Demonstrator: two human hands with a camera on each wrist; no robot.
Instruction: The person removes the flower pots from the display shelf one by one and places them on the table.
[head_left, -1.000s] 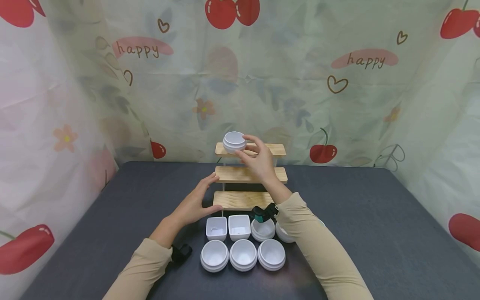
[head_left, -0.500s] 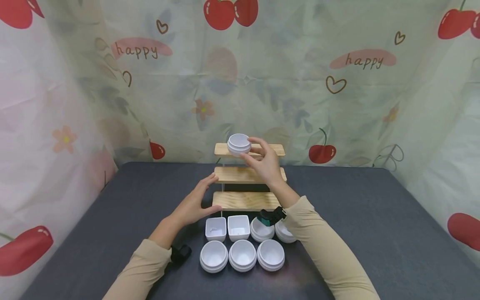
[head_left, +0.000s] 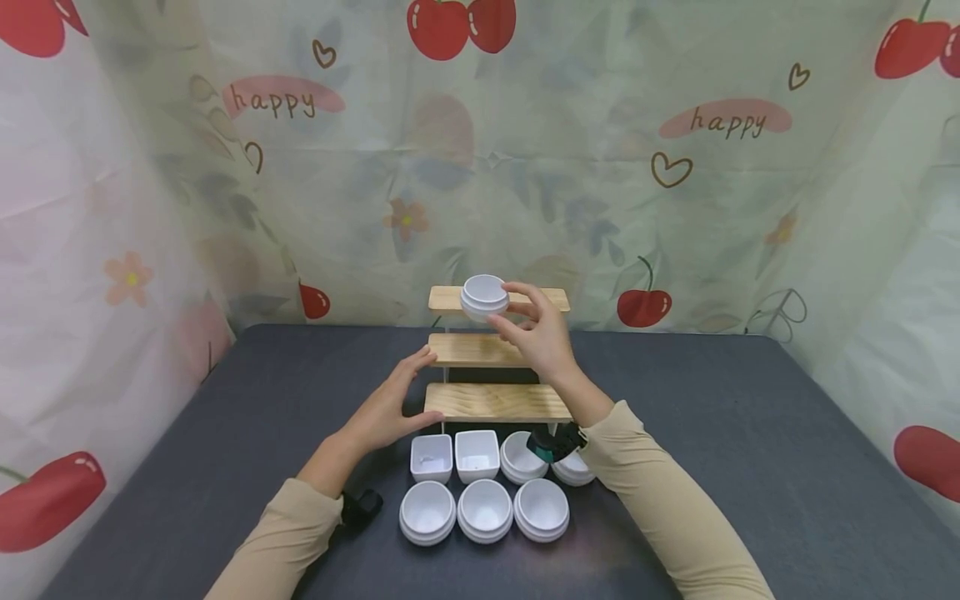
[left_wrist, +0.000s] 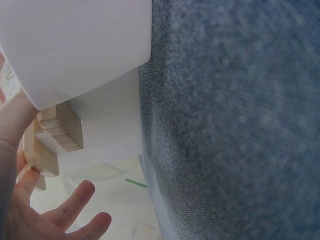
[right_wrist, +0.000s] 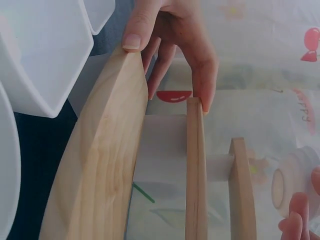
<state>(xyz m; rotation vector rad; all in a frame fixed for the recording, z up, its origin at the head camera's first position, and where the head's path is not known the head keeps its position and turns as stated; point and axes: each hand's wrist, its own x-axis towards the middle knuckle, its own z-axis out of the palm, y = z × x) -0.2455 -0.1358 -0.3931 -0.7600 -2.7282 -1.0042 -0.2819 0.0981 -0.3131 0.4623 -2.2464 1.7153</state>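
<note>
My right hand (head_left: 543,342) pinches a small white round bowl (head_left: 480,308) between thumb and fingers, in front of the top shelf (head_left: 444,298) of a three-step wooden display stand. In the right wrist view the bowl (right_wrist: 296,175) shows at the right edge, its base towards the camera. At the stand's left side my left hand (head_left: 384,408) has its fingers spread. Its thumb touches the end of the lowest shelf (head_left: 495,402), and a fingertip the end of the middle shelf (head_left: 472,350). The left wrist view shows its other fingers (left_wrist: 75,202) extended beside the stand.
Two rows of white bowls stand before the stand: a square bowl (head_left: 432,457) and another (head_left: 477,455), then several round ones, such as the front-row bowl (head_left: 486,510). My right wrist partly covers the back-right bowls. A patterned curtain (head_left: 495,167) hangs behind the dark table (head_left: 712,433).
My right hand, with the white bowl in it, has moved a little right and down in the head view. My left hand stays in place against the stand.
</note>
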